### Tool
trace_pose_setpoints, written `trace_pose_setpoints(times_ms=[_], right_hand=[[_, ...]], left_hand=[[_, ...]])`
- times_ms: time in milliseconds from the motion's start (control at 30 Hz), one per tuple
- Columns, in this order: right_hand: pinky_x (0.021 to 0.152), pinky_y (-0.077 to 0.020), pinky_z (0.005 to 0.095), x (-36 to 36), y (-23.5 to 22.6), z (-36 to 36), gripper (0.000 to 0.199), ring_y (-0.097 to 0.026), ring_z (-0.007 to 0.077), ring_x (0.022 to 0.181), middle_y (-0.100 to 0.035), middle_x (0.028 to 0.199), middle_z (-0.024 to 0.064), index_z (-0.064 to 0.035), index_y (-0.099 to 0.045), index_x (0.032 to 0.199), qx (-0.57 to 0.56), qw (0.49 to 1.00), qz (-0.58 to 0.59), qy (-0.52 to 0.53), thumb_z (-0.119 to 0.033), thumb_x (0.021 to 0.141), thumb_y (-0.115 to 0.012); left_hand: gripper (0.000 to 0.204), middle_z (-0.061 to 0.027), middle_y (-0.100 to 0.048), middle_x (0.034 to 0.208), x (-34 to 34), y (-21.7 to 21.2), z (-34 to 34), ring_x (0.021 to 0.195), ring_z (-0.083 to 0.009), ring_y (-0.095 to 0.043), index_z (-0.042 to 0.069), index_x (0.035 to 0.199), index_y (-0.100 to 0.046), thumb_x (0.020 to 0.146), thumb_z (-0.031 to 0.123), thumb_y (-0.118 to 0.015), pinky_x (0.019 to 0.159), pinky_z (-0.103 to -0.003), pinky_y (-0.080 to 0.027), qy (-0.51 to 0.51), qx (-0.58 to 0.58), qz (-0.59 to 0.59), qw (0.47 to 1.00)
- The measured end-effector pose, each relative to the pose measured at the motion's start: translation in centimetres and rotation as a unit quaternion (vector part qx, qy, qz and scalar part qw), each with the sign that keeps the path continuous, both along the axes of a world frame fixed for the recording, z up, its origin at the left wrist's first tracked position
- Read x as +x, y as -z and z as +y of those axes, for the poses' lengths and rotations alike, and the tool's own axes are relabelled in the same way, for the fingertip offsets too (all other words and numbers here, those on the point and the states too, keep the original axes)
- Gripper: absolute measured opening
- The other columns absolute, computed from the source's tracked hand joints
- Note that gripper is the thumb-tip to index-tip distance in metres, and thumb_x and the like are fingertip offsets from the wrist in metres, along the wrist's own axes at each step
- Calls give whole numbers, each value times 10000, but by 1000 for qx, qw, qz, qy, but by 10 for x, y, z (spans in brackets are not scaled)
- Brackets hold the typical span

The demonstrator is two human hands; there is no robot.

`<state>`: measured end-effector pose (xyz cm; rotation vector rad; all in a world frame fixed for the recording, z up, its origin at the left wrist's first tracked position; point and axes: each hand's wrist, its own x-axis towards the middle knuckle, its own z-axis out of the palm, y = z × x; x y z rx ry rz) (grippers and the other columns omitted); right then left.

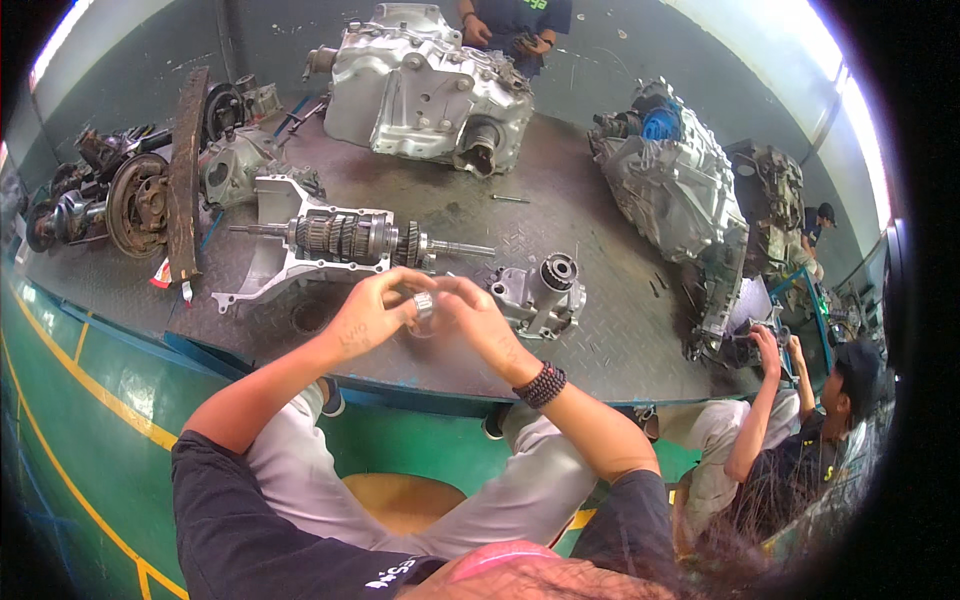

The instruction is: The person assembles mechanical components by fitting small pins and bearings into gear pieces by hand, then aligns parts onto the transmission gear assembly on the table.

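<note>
From my seat I look down on a dark metal table, its near edge running across in front of the person's knees. At its far side stands the big silver gearbox, well beyond the reach of either hand. Nearer lies an open housing half, cradling a gear shaft whose long axis runs left to right, its thin right end sticking out past the housing. To the right of that sits a smaller casting, its toothed collar facing up.

Between these and me, the left hand has its fingers curled shut on a small silvery part; it is the nearer to the shaft's gears, which lie just beyond its fingertips. The right hand bends in from the other side, nearer the casting. Blur hides whether its fingers also grip the part, or how that piece's axis points.
</note>
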<state>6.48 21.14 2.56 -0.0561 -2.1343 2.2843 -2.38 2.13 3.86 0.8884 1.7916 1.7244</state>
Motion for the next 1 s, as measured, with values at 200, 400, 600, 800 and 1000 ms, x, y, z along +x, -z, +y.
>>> trace_pose_setpoints(times_ms=[200, 400, 600, 800, 1000], right_hand=[[668, -535, 243, -13, -3, 7, 271, -644, 85, 743, -692, 897, 24, -24, -614, 1261, -15, 997, 44, 62, -205, 1070, -547], [634, -519, 240, -32, -10, 4, 216, -643, 71, 740, -700, 909, 13, -38, -648, 1156, 12, 987, 84, 134, -198, 1073, -530], [583, -475, 234, -46, -28, 1, 208, -608, 67, 712, -691, 929, 19, -27, -644, 1163, -32, 982, 65, 174, -180, 1062, -545], [636, -490, 238, -37, -13, 11, 243, -604, 71, 768, -684, 930, 21, -41, -654, 1229, 75, 978, 137, 140, -177, 1053, -555], [706, -514, 244, -29, -32, -3, 232, -624, 70, 826, -686, 933, 11, -35, -668, 1209, 98, 973, 141, 154, -182, 1038, -610]], left_hand=[[330, -104, -665, 1213, 0, -13, 10, 1043, -185, -686, 8, 1327, -573, 1015, 115, -600, 896, -332, -578, 14, 65, -137, 988], [287, -108, -696, 1172, -21, -4, 21, 1050, -226, -686, 4, 1273, -617, 1042, 154, -536, 972, -372, -553, 25, 169, -292, 941], [355, -106, -664, 1248, -20, -15, 28, 1165, -230, -654, 3, 1329, -606, 985, 85, -631, 1080, -353, -506, -26, 199, -238, 950], [402, -96, -670, 1293, -16, -5, 22, 1081, -215, -695, 34, 1379, -587, 1032, 227, -653, 977, -348, -562, -38, 140, -211, 967], [463, -50, -710, 992, -13, -12, 16, 779, -142, -661, 67, 1210, -656, 1036, 492, -602, 720, -282, -523, -44, 64, -211, 974]])
